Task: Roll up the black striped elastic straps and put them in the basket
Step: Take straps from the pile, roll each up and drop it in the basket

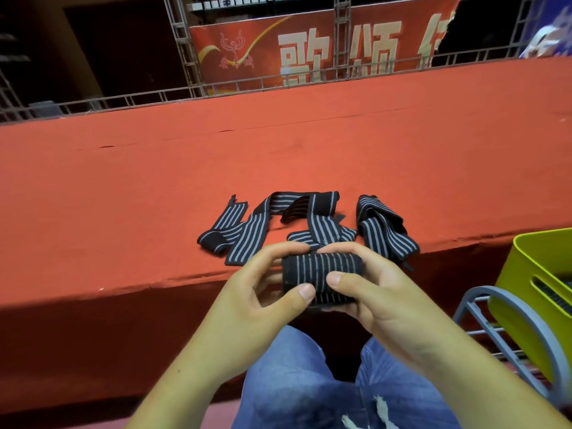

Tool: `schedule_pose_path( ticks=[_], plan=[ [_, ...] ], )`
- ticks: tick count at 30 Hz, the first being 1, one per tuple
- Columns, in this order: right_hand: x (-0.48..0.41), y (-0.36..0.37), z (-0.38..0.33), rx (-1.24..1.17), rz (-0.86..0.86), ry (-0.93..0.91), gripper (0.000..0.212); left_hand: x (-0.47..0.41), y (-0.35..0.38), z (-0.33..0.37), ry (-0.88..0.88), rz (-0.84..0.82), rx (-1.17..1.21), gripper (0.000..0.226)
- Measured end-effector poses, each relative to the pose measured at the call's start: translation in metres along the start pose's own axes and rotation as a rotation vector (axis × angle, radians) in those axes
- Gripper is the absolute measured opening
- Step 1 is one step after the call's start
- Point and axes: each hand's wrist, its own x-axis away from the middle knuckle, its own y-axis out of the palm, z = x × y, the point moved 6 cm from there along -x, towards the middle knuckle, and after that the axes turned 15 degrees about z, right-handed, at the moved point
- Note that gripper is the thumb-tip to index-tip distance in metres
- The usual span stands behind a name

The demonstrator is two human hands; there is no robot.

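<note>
In the head view the left hand (263, 286) and the right hand (371, 289) hold one rolled strap (322, 277) between them in the air, just short of the near edge of the red worktop (154, 196) and above the person's jeans (294, 382). The fingers (288, 247) of both hands curl over the far side of the roll while both thumbs press on its near face, so it is pinched front and back. That grip looks meant to stop the springy elastic from unwinding. Whether the roll joins the strap lying just beyond it cannot be told, as the fingers hide that spot. The loose straps (244, 233) lie crumpled and overlapping on the worktop from about 10 to 1 o'clock of the roll, close to the edge, probably kept there for easy reach. The yellow-green basket (532, 292) sits on a grey rack (507, 329) at about 3 o'clock, near the right forearm and lower than the worktop. Something dark shows through its handle slot. This roll seems nearly done, and a short move to the right would drop it in.
</note>
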Motion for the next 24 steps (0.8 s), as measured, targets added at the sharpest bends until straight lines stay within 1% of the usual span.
schedule_pose_path(
  ticks=[3,7,9,11,13,14,16,19,21,24],
  plan=[
    [0.002,-0.002,-0.004,0.087,0.001,-0.066,0.035,-0.001,-0.002,-0.002,-0.036,0.022,0.013,0.033],
    [0.005,-0.002,-0.011,0.205,0.005,-0.129,0.047,-0.004,-0.003,-0.004,-0.050,0.055,-0.053,0.033],
    [0.006,-0.002,-0.013,0.234,0.005,-0.137,0.049,-0.005,-0.003,-0.007,-0.083,0.061,-0.008,0.030],
    [0.006,-0.004,-0.013,0.218,0.000,-0.126,0.045,-0.006,-0.003,-0.006,-0.096,0.067,0.018,0.032],
    [0.005,-0.006,-0.013,0.180,-0.011,-0.105,0.033,-0.006,0.000,-0.004,-0.078,0.069,0.012,0.037],
    [0.003,-0.008,-0.012,0.173,-0.013,-0.099,0.031,-0.006,0.002,-0.003,-0.067,0.069,0.004,0.039],
    [0.001,-0.014,-0.015,0.190,0.016,-0.112,0.033,-0.008,0.007,0.001,-0.051,0.058,-0.004,0.042],
    [-0.002,-0.026,-0.027,0.245,0.075,-0.197,0.036,-0.014,0.017,0.007,-0.027,0.021,-0.045,0.045],
    [0.000,-0.043,-0.039,0.234,0.117,-0.245,0.035,-0.020,0.034,0.016,-0.003,-0.032,-0.073,0.043],
    [-0.003,-0.052,-0.040,0.278,0.134,-0.272,0.035,-0.028,0.042,0.020,0.030,-0.032,-0.139,0.038]
  ],
)
